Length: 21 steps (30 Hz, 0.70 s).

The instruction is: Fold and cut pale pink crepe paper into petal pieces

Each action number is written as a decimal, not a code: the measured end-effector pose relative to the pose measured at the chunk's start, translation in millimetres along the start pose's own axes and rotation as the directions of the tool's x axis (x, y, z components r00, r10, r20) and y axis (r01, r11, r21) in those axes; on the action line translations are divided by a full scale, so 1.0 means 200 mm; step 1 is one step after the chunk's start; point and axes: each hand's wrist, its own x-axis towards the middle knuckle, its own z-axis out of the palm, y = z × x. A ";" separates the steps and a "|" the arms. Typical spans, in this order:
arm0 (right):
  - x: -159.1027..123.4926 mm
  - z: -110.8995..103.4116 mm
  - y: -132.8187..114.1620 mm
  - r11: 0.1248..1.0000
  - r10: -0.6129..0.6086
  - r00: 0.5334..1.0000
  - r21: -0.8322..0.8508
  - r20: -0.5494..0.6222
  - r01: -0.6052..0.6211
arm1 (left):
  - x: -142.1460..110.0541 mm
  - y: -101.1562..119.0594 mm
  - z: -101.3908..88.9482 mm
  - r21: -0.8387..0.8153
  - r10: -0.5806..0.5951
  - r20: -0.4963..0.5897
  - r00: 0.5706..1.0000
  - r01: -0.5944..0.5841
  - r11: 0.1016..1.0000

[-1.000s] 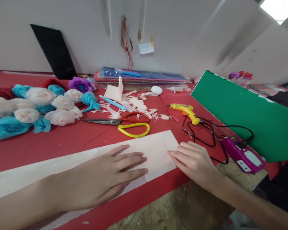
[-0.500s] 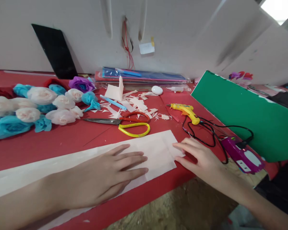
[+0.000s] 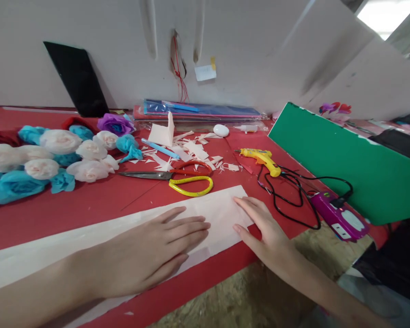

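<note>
A long strip of pale pink paper [image 3: 222,207] lies across the front of the red table. My left hand [image 3: 150,250] rests flat on it, palm down with the fingers stretched out. At the strip's right end is my right hand [image 3: 259,225], its fingertips on the paper and the thumb spread apart from them, so it is open. Beyond the strip lie scissors [image 3: 191,187] with one red and one yellow handle, blades pointing left. Pale paper scraps [image 3: 196,148] and a light blue pen [image 3: 160,148] lie behind the scissors.
A yellow glue gun [image 3: 261,159] lies at right, its black cord near a purple power strip [image 3: 340,216]. A green board [image 3: 345,164] leans behind them. Blue and pale pink paper flowers [image 3: 59,141] crowd the left. Plastic-wrapped packs [image 3: 205,109] line the back wall.
My right hand has moved left over the strip's right end. The left hand stays flat in place. The view has shifted slightly.
</note>
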 end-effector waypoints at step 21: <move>0.19 -0.04 -0.10 0.911 0.109 0.993 0.405 -0.053 -0.079 | 0.03 -0.06 -0.06 -0.350 -0.350 -0.223 0.910 0.261 0.900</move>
